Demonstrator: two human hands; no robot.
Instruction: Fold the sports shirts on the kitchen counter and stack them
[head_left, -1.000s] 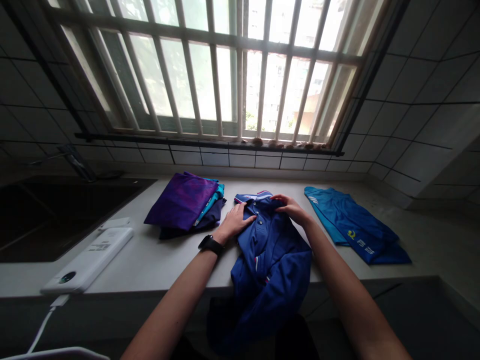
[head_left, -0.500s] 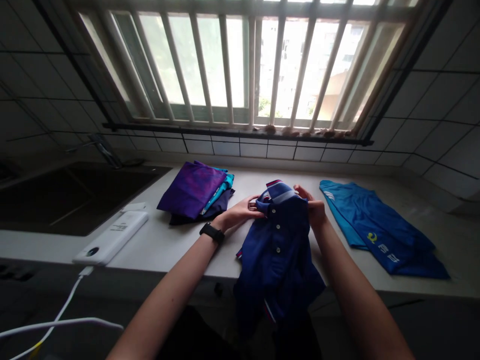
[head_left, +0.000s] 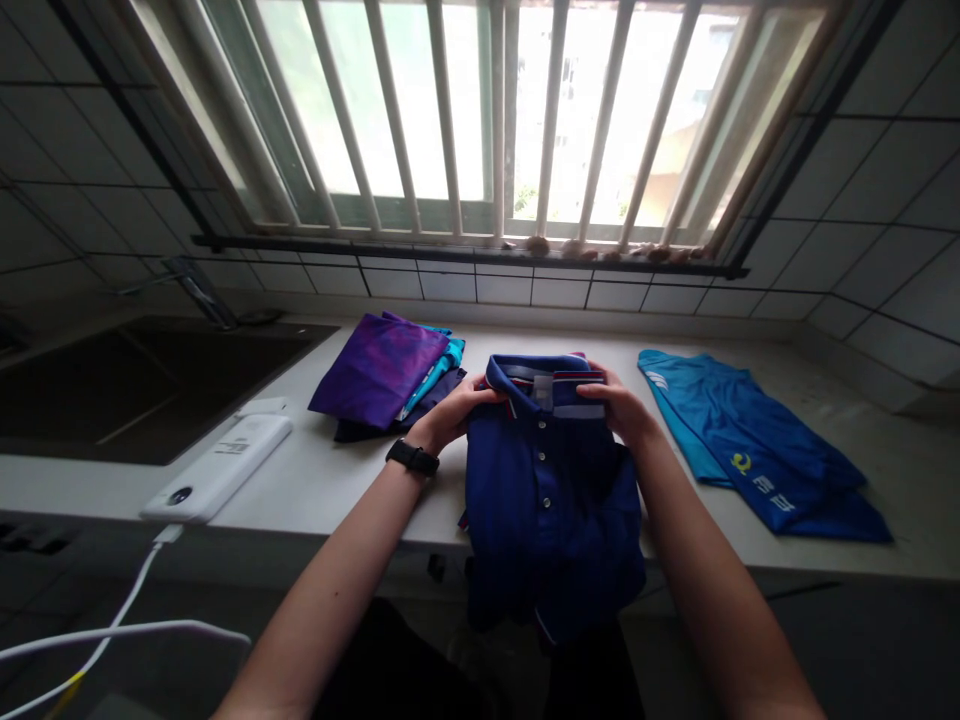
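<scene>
Both my hands grip the collar of a dark blue polo shirt (head_left: 551,510), which has striped collar trim and pale buttons. My left hand (head_left: 457,415) holds the collar's left side, and my right hand (head_left: 622,408) holds its right side. The shirt's body hangs down over the front edge of the white counter (head_left: 315,500). To the left of my left hand lies a folded stack of purple, teal and navy clothes (head_left: 379,370). A blue and teal garment (head_left: 750,450) with yellow print lies flat to the right of my right hand.
A dark sink (head_left: 142,395) with a tap (head_left: 199,290) is set into the counter at left. A white power bank (head_left: 217,468) lies near the counter's edge, with a white cable (head_left: 127,610) hanging from it. A barred window (head_left: 480,120) and tiled wall stand behind.
The collar, bunched earlier, is now spread wide between my hands. The shirt hangs straighter and my hands have moved further apart. The camera view has shifted slightly.
</scene>
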